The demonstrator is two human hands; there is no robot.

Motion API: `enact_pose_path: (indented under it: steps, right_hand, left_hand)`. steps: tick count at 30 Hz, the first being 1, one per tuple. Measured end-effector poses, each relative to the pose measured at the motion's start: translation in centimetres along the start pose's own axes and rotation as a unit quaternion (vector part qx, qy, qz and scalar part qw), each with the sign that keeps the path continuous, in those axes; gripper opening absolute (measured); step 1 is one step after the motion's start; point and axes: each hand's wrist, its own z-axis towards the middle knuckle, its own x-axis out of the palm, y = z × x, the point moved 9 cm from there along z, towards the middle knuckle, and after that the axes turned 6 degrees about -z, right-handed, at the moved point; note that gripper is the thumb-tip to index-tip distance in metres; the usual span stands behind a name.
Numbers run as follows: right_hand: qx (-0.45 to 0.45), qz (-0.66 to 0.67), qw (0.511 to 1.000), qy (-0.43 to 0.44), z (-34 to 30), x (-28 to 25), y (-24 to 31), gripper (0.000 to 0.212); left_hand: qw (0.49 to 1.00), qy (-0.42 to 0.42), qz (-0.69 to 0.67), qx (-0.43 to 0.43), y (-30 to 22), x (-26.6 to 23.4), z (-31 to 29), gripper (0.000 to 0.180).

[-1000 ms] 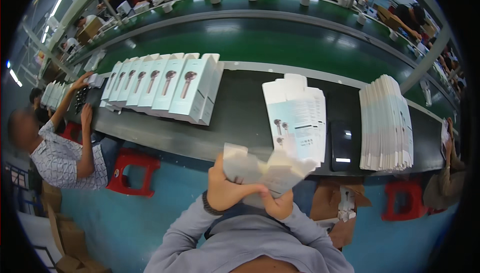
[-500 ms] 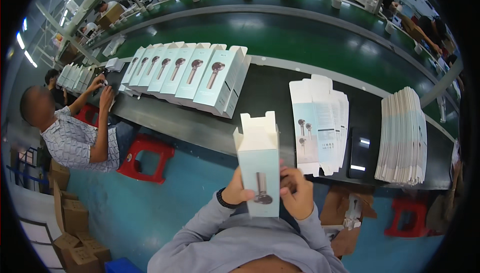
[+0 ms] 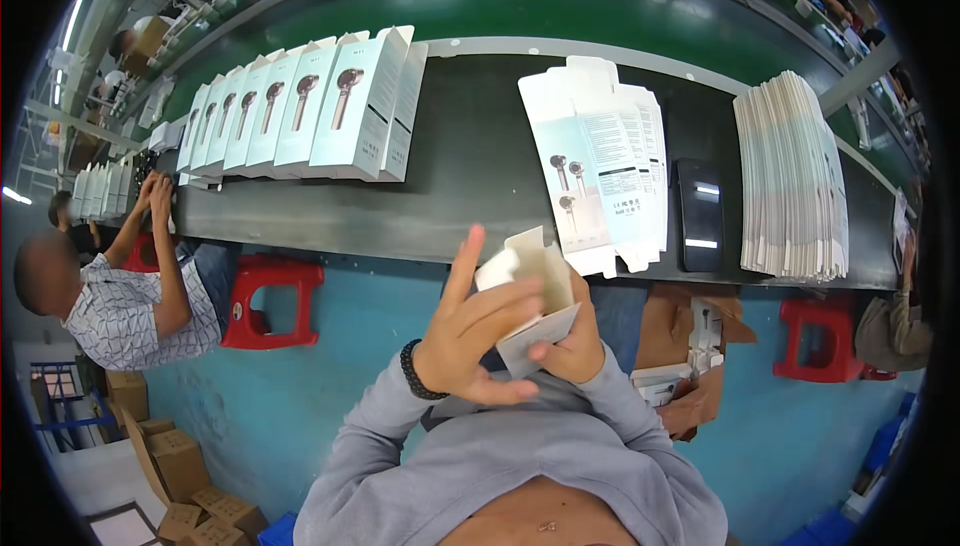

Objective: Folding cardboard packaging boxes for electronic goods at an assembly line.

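A pale blue-and-white folding carton is held in front of my body, below the table's near edge. Its mouth tilts up toward me, with the end flaps raised and the white inner walls showing. My right hand grips the carton from its right side, thumb on the near face. At its left side is my left hand, fingers spread and slightly blurred, passing in front of the carton's wall. Whether those fingers touch it I cannot tell. A dark bead bracelet circles my left wrist.
Several upright cartons line the table's left part. Flattened cartons, a black phone and a thick stack of flat cartons lie right. A co-worker sits left near a red stool. Beyond runs a green conveyor.
The carton has tipped from upright, its mouth now toward me. My left hand has let go and spread its fingers; my right hand has taken hold. The view has shifted downward.
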Motion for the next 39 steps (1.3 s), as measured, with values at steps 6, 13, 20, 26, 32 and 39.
enact_pose_path:
  steps: [6,13,20,26,32,39]
  right_hand:
    - [-0.122,-0.169,0.978,-0.020,0.5,-0.7,3.2,0.079]
    - [0.016,0.069,0.992,-0.104,0.5,-0.1,1.4,0.046]
    - [-0.091,0.125,0.982,-0.111,1.0,-0.6,2.3,0.027]
    - [0.093,0.135,0.986,-0.004,2.3,0.5,1.9,0.011]
    - [0.125,0.228,0.966,-0.007,2.2,1.0,0.6,0.014]
    - [0.118,0.306,0.944,-0.011,2.2,0.1,0.2,0.021]
  left_hand:
    - [0.998,0.059,-0.012,-0.028,0.8,0.3,0.3,0.021]
    - [0.984,-0.168,-0.055,0.003,0.3,0.0,-0.3,0.021]
    - [0.994,-0.093,-0.019,0.058,0.1,0.0,0.7,0.044]
    - [0.991,-0.095,-0.043,0.083,0.3,-0.1,0.3,0.085]
    - [0.994,-0.085,-0.022,0.064,0.6,0.2,0.2,0.068]
    - [0.997,-0.059,-0.032,0.028,1.5,0.6,0.4,0.058]
